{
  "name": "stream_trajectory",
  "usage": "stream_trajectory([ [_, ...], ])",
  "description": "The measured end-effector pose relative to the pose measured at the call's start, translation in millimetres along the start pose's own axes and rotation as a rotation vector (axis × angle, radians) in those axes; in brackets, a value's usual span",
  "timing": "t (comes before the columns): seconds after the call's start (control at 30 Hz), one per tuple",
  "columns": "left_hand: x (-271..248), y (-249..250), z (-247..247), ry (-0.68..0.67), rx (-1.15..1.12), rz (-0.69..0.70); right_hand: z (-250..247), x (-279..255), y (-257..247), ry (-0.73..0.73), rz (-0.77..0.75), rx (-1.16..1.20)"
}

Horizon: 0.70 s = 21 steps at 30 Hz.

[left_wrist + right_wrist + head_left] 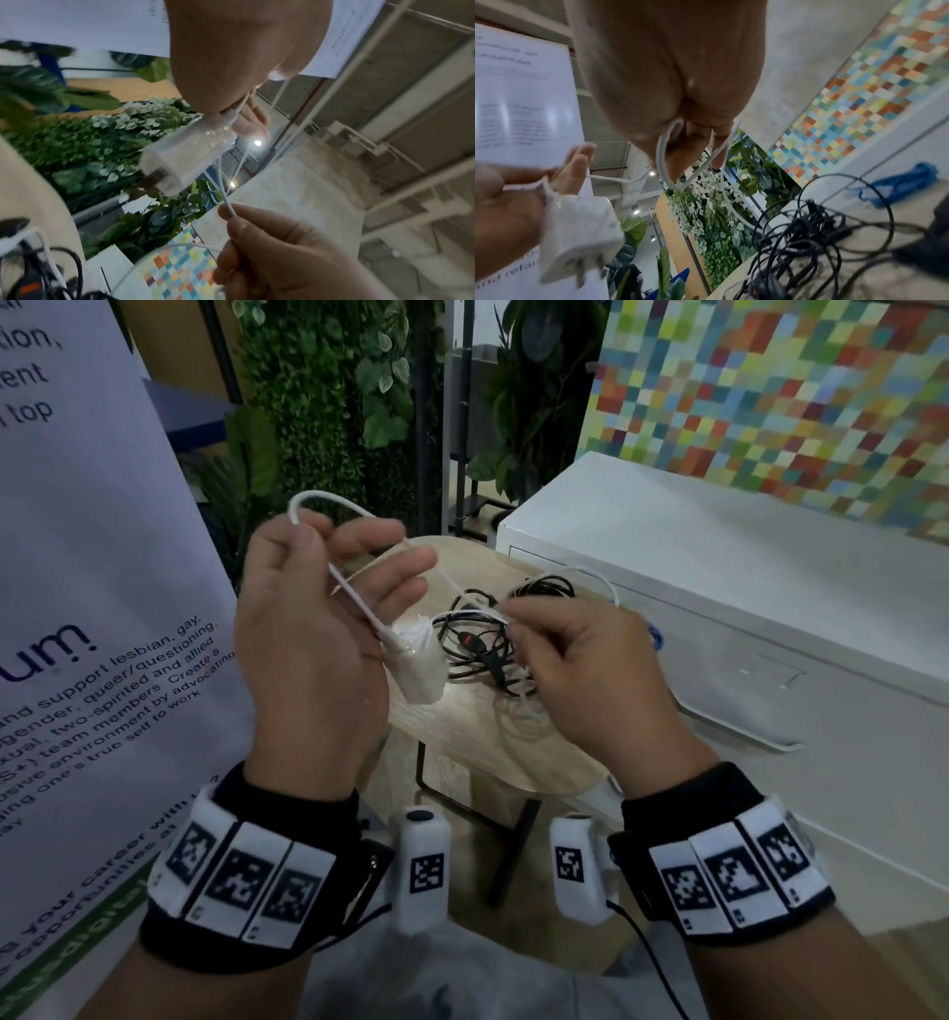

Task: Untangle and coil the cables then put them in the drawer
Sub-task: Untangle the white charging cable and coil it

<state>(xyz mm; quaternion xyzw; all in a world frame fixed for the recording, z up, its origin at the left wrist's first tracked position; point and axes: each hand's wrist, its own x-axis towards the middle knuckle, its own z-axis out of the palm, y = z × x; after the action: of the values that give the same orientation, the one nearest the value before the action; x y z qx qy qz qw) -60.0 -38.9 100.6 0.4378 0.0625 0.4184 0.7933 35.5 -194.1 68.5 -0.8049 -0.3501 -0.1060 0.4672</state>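
My left hand [359,567] is raised above the round wooden table [462,742] and holds a loop of the white charger cable [354,595] between thumb and fingers. The white plug adapter [418,670] hangs from that cable below the palm, also seen in the left wrist view [185,156]. To the right, my right hand [513,618] pinches the same white cable further along, and a short loop of the cable [664,162] hangs from its fingers. A tangle of black cables [477,654] with a red-marked inline switch [470,640] lies on the table beneath both hands.
A white drawer cabinet [719,588] stands right of the table, its drawer fronts shut. A blue cable [900,182] lies at the table's right side by the cabinet. A printed banner [102,557] stands at the left, plants behind.
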Motion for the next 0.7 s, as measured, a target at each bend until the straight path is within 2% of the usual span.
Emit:
stream_trajectory([
  [0.1, -5.4, -7.5, 3.7, -0.115, 0.316, 0.078, 3.3, -2.3, 1.5, -0.153, -0.166, -0.27],
  [0.23, -12.4, -23.5, -5.1, -0.405, 0.808, 0.145, 4.9, -7.6, -9.8, -0.234, -0.267, -0.24],
  [0.33, -16.8, -28.0, -9.1, -0.518, 1.12, 0.193, -0.9, -9.0, -19.1, -0.268, -0.252, -0.215],
  [0.43, -16.1, -23.8, -7.9, -0.544, 1.147, 0.171, -5.9, -9.1, -21.9, -0.36, -0.175, -0.141],
  [0.6, -4.6, -15.9, -6.8, -0.554, 1.101, 0.129, -13.5, -10.9, -26.4, -0.481, -0.141, 0.044],
  [0.7, 3.9, -9.6, -12.3, -0.565, 1.094, 0.114, -21.6, -9.3, -22.7, -0.42, -0.103, 0.227],
])
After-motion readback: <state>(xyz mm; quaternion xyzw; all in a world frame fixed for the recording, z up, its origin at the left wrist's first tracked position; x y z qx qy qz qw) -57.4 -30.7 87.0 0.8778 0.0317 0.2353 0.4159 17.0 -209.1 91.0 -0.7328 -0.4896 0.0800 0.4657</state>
